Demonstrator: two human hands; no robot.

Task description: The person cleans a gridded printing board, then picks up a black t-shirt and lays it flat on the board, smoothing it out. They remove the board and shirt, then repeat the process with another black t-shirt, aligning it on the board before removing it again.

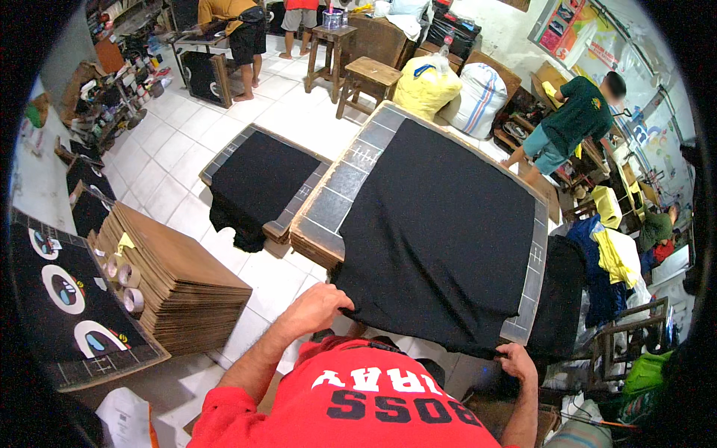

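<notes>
A black cloth (441, 224) is spread over a flat board (340, 187) with a grey, white-lined border, which tops a stack. Its near edge hangs past the board toward me. My left hand (317, 308) pinches that edge at its left corner. At the right corner my right hand (517, 364) has its fingers closed on the same cloth. Between the two hands the edge sags in soft folds, while the far part lies smooth.
Beyond to the left, a second black cloth (269, 179) covers a lower stack. Brown boards (172, 276) with tape rolls, and a printed black panel (67, 299), stand at left. Sacks (427, 86) and a wooden stool (371, 75) stand behind. A person (579, 119) works at the right; others are farther off.
</notes>
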